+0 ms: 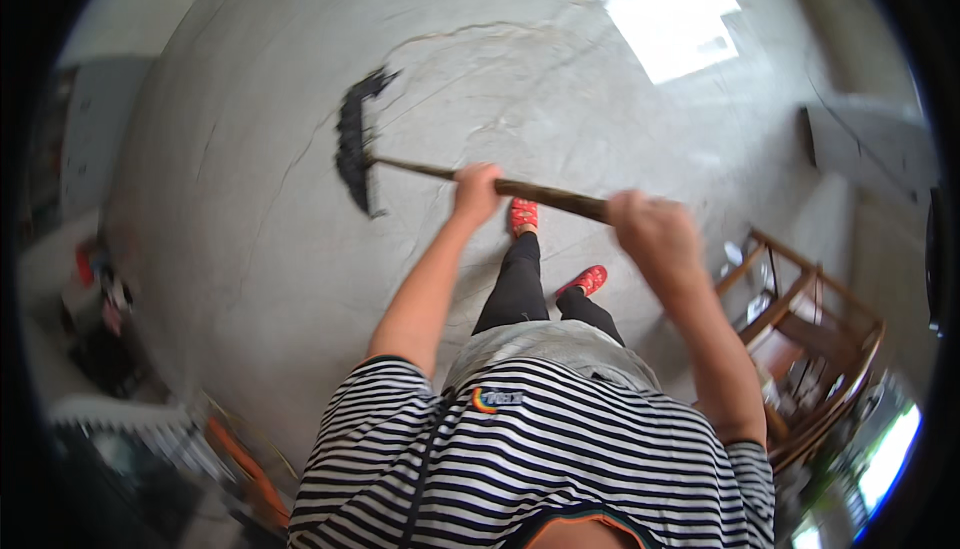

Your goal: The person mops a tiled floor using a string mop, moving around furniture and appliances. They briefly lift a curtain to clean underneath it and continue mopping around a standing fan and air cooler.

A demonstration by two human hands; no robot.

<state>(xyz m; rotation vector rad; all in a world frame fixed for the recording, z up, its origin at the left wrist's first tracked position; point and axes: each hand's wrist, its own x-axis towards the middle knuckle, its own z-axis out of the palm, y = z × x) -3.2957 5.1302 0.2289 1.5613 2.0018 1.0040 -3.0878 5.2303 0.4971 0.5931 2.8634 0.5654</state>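
A mop (352,139) with a ragged black head lies across the view, its head on the grey floor (270,99) to the left. From the head, a brown wooden handle (550,196) slants down to the right. My left hand (477,196) is closed round the handle's middle part, nearer the head. Farther right, my right hand (655,239) grips the handle close to its upper end. The fingers of that hand are slightly blurred.
A brown wooden rack or chair frame (815,319) stands at the right, with things on it. A grey panel-like piece (865,149) is at the far right. Assorted items (105,309) line the left wall. My feet wear red shoes (523,215).
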